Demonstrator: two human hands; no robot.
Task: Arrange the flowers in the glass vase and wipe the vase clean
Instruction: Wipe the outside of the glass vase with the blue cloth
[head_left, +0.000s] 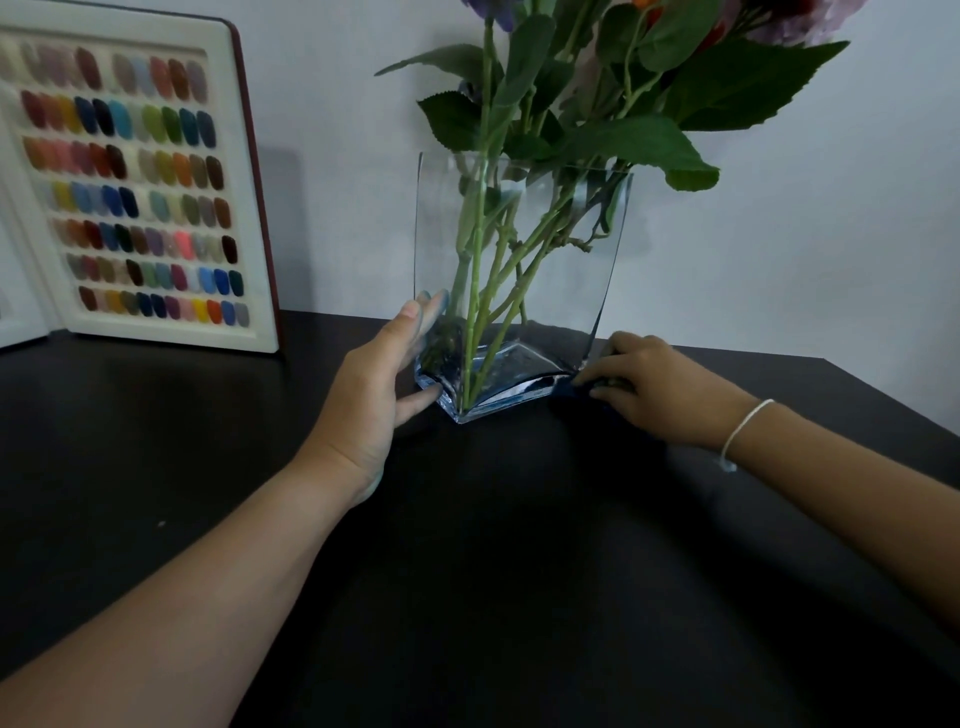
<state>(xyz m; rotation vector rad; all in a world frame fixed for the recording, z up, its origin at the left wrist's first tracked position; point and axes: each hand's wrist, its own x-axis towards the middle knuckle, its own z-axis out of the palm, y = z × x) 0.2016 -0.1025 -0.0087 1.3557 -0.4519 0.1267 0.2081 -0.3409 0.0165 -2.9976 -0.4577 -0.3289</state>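
A dark counter (493, 545) fills the lower frame, set against a pale wall, with an open board of coloured nail swatches (130, 176) propped at the far left. Near the counter's back edge stands the square glass vase (519, 260), upright, one corner turned toward the camera; the flowers (582, 104) are already in it, green stems crossing inside the glass and leaves and purple and red blooms spilling over the rim. The left hand (384, 384) braces the vase's lower left side, fingers held together flat along the glass and the thumb hooked at the base. The right hand (654, 389), a thin white bracelet (745, 426) at its wrist, is curled over a dark cloth (571, 389) and presses it against the vase's lower right corner where glass meets counter. The arranging appears done and the wiping under way, low on the right face. The next move likely calls for drawing the cloth up or across that face while the left hand keeps the top-heavy vase from sliding or tipping.
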